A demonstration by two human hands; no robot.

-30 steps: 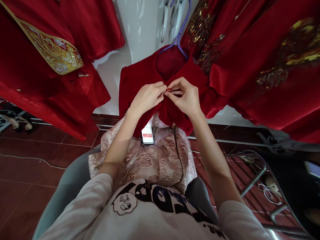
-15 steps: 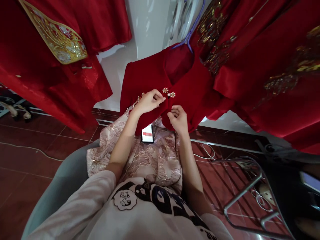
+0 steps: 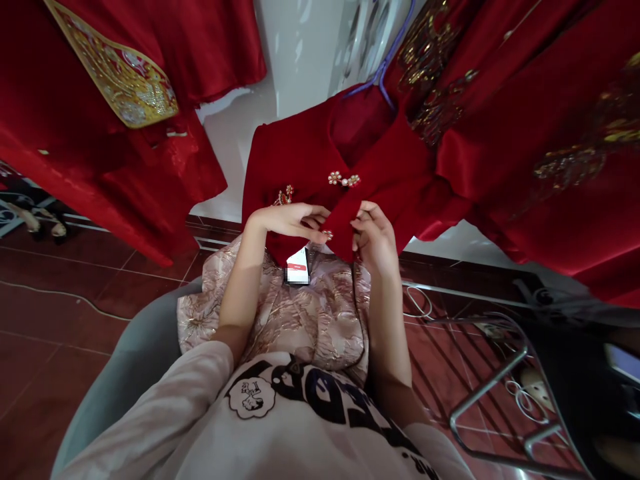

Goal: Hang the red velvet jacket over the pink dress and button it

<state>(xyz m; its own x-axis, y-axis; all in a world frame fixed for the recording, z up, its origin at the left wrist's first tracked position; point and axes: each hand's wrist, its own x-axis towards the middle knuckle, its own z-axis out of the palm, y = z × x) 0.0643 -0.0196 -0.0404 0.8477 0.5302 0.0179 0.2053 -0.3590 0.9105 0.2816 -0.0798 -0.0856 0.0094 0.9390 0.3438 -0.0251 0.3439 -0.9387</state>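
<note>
A dark red velvet top [image 3: 300, 160] hangs on a purple hanger [image 3: 385, 63] in front of me. A pearl clasp [image 3: 343, 179] near its collar is fastened. My left hand [image 3: 293, 221] grips the left front flap just below it, fingers curled on the cloth beside a second small pearl button [image 3: 327, 235]. My right hand [image 3: 375, 237] pinches the edge of the right flap, close to the left hand. A white tag [image 3: 297, 266] dangles under the hem, above a pink brocade skirt [image 3: 300, 313].
Red satin garments with gold embroidery hang at the left [image 3: 115, 87] and right [image 3: 525, 120]. A grey seat [image 3: 130, 380] is under me. A metal rack [image 3: 500, 387] stands at the right on the dark red tiled floor [image 3: 75, 320], with cables lying about.
Both hands have dropped from the collar clasp, which now shows fastened, to the flaps lower on the front. The view has tilted slightly.
</note>
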